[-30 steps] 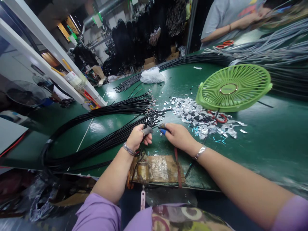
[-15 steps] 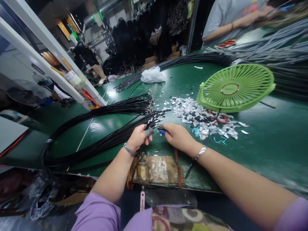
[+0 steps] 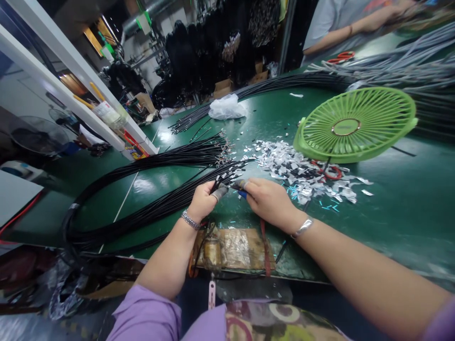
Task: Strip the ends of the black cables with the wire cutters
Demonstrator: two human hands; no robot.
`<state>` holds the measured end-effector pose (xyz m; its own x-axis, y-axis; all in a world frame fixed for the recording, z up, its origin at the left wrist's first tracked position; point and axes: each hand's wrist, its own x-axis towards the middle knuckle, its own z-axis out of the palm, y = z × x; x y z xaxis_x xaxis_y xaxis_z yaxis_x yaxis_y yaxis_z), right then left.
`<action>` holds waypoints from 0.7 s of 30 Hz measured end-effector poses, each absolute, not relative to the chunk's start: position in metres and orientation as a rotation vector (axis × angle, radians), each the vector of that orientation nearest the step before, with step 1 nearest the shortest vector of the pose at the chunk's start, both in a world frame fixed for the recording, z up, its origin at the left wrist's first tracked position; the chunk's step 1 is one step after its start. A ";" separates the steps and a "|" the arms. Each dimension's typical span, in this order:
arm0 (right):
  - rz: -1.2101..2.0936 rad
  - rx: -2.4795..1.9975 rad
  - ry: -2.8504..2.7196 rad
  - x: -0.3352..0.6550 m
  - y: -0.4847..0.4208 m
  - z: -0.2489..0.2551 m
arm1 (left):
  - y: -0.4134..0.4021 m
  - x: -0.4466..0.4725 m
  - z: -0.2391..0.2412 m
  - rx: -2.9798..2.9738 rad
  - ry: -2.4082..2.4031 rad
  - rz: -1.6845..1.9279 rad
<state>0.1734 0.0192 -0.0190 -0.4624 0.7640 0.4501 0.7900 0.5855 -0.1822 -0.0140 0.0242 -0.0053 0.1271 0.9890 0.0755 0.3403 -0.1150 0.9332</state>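
My left hand [image 3: 204,201] is closed around the end of a black cable [image 3: 217,182], a grey finger cot on one fingertip. My right hand [image 3: 268,201] is closed too, pinching at that cable's tip with a blue-capped fingertip; what it holds is too small to make out. The cable belongs to a long bundle of black cables [image 3: 142,213] that runs left across the green table [image 3: 391,208] and loops back. Just right of my hands lies a heap of silver foil scraps [image 3: 295,168].
A green fan guard [image 3: 355,125] lies at the right. Red scissors [image 3: 329,171] sit by the scraps. More black cables [image 3: 185,154], a white plastic bag [image 3: 227,106] and grey cables [image 3: 391,71] lie farther back. Another person's arm [image 3: 341,33] is at the far right. A taped cardboard pad [image 3: 231,248] sits at the near edge.
Both hands have moved slightly away from me along the cable ends, and the view has tilted a little. The grip on the cable is unchanged.
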 end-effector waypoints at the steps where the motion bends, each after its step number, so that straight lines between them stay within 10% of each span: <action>1: -0.083 -1.235 -2.338 0.174 0.019 -0.018 | 0.024 -0.014 -0.005 1.600 1.327 0.999; 21: 0.038 -1.061 -2.473 0.182 0.022 -0.016 | 0.024 -0.020 0.008 1.526 1.220 0.786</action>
